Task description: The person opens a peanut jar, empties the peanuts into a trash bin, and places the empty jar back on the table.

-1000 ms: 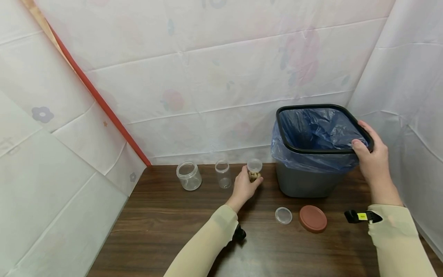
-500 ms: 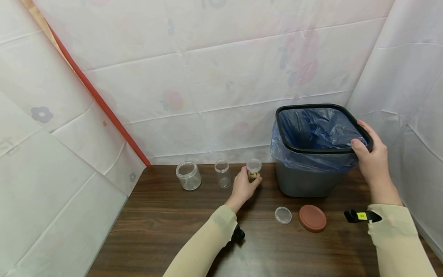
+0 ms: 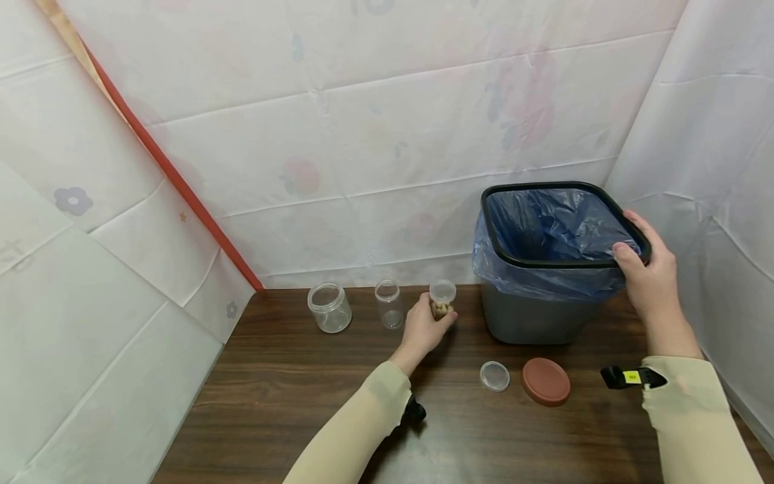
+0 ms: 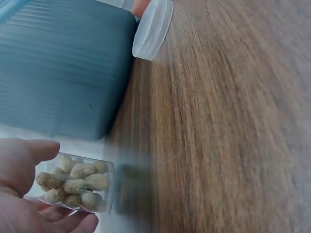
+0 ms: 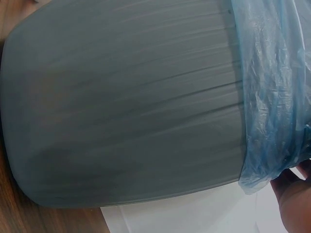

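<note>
My left hand [image 3: 421,328] grips a small clear jar [image 4: 111,187] with a whitish top. Inside the jar are several peanuts in their shells [image 4: 82,171]. In the left wrist view the thumb and fingers curl round its sides, and the jar's base is close over the tabletop. On the right, my right hand [image 3: 655,279] holds the black rim of a grey trash bin [image 3: 535,316], thumb over the inner edge and fingers outside. A blue plastic bag [image 3: 580,225] lines the bin and folds down over its outside. Most of the right hand falls outside the right wrist view.
A wide clear jar [image 3: 330,308] and a slimmer clear jar [image 3: 389,306] stand uncapped left of my left hand. In front of the bin lie a clear round lid [image 3: 494,376] and a reddish-brown lid [image 3: 546,382]. White patterned sheets [image 3: 363,154] hang behind the wooden table [image 3: 278,396].
</note>
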{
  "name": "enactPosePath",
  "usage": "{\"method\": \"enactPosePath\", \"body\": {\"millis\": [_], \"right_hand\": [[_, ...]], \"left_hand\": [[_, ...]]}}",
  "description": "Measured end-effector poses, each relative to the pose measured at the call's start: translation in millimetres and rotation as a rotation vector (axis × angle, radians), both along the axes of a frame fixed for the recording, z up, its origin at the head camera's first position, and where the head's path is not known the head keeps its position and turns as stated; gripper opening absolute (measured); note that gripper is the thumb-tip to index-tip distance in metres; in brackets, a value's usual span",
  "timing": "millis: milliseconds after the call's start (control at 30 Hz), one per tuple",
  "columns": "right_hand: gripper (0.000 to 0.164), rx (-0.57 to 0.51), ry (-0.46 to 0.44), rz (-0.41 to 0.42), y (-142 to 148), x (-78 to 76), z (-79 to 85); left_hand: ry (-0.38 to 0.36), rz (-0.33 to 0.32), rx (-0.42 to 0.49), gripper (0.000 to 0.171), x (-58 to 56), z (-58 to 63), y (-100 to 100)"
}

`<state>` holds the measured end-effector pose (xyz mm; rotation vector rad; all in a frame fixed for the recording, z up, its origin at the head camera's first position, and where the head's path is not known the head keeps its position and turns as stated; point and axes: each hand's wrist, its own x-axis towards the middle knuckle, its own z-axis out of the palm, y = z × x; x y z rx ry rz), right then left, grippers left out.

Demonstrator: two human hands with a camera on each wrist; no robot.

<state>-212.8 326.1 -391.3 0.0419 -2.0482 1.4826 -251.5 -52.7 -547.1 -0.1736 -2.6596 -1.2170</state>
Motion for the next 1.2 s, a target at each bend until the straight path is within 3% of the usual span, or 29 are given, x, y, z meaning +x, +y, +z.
{"method": "enactPosePath", "body": {"millis": [33,67,133,267,300,800,1000,1200], "right_hand": [[0.062,0.001,0.001,0.000,0,-0.1,0.2],[0.062,0.000,0.002,0.001,0,-0.1,0.3],[0.062,-0.002,0.002,0.004,0,-0.1,0.3],[0.062,0.017,-0.018,0.006,1,1.1,0.1],[0.062,0.024,-0.026,0.006,2,1.5,0.0],[0.064,0.058,-0.076,0.021,2,3.5,1.8],[0.066,0.062,-0.124,0.015,3,4.9,2.8],[0.066,0.083,-0.149,0.003,4,8.4,5.4]], "left_hand": [[0.001,-0.008,0.008,0.055,6.6,9.2,0],[0.024,-0.024,0.013,0.056,9.7,10.9,-2],[0.011,-0.039,0.027,0.054,25.5,31.8,-3],[0.007,-0.042,0.005,0.051,40.2,44.6,-6],[-0.022,-0.032,0.006,0.049,47.0,54.2,-6],[-0.041,-0.084,0.134,0.047,92.2,74.1,-36],[0.002,-0.129,0.108,0.047,110.2,75.3,-47],[0.038,-0.127,0.053,0.048,123.1,71.8,-52]]}}
